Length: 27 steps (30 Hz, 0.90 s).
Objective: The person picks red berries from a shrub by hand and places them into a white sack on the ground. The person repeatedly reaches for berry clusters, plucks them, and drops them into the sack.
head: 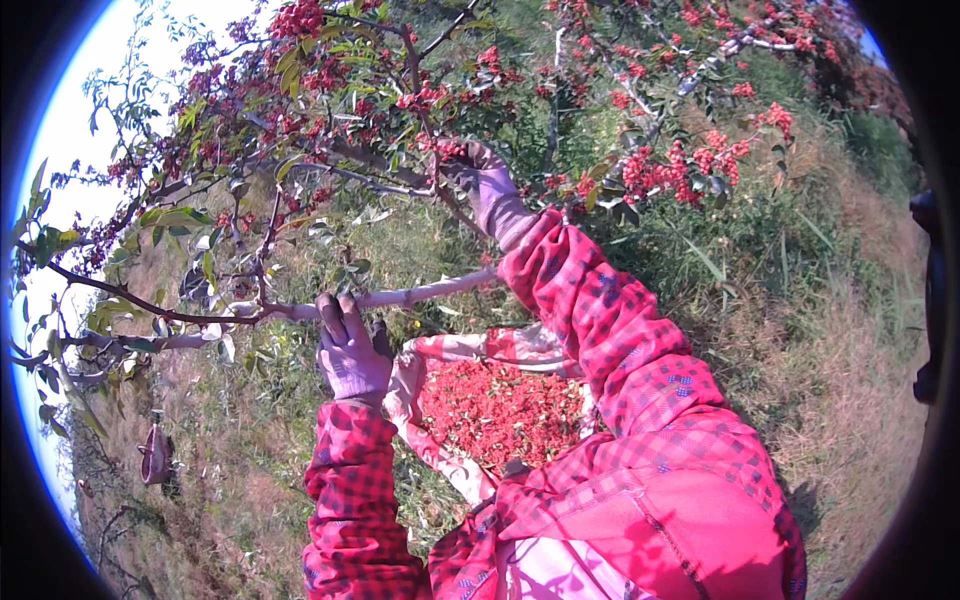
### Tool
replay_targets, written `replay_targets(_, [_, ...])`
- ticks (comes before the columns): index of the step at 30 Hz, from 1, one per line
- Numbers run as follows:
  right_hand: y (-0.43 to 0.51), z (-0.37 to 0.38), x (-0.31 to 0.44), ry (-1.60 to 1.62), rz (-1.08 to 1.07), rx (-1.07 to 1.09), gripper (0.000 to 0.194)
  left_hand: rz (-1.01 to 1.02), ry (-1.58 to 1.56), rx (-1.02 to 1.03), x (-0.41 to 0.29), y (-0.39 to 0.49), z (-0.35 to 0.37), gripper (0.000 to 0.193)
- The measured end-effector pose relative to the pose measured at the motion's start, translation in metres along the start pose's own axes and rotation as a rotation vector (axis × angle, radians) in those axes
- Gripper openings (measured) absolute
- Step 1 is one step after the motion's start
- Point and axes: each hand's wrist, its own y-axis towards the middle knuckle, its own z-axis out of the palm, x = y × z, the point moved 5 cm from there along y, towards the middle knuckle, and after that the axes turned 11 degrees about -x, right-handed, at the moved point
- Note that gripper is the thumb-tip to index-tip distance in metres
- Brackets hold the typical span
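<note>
My left hand (352,352), in a light purple work glove with dark fingertips, has its fingers against a pale bare branch (420,291). Whether they close round it is hard to tell. Higher up, my right hand (476,176), gloved alike, is at a cluster of small red berries (448,150) on an upright thorny twig; its fingers are partly hidden, so its grip does not show clearly. Below and between my arms hangs or rests a red-and-white cloth bag (442,346), its mouth wide, with a heap of picked red berries (502,412) and some leaf bits in it.
Thorny branches with red berry clusters (660,172) reach across the upper view. A leafy dark branch (150,304) extends left of my left hand. Tall grass and weeds (810,360) cover the ground. A small pinkish object (155,454) is at the lower left.
</note>
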Motion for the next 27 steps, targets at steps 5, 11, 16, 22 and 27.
replay_targets(5, [0.012,-0.026,0.002,-0.184,-0.249,-0.272,0.019,0.006,-0.008,-0.016,-0.002,0.002,0.007,0.063])
replay_targets(11, [-0.036,-0.026,0.023,-0.101,-0.083,-0.008,0.017,-0.055,-0.034,0.027,0.003,-0.003,0.009,0.067])
replay_targets(16, [-0.074,-0.014,0.035,-0.821,0.009,0.14,0.022,-0.056,-0.038,0.021,0.0,-0.002,0.01,0.067])
replay_targets(22, [-0.017,-0.004,0.06,-0.598,-0.336,-0.164,0.025,-0.05,0.001,-0.028,-0.004,-0.002,0.01,0.066])
replay_targets(27, [-0.011,0.02,0.056,-1.524,-0.676,-0.14,0.023,-0.06,0.016,0.007,0.002,-0.004,0.012,0.067])
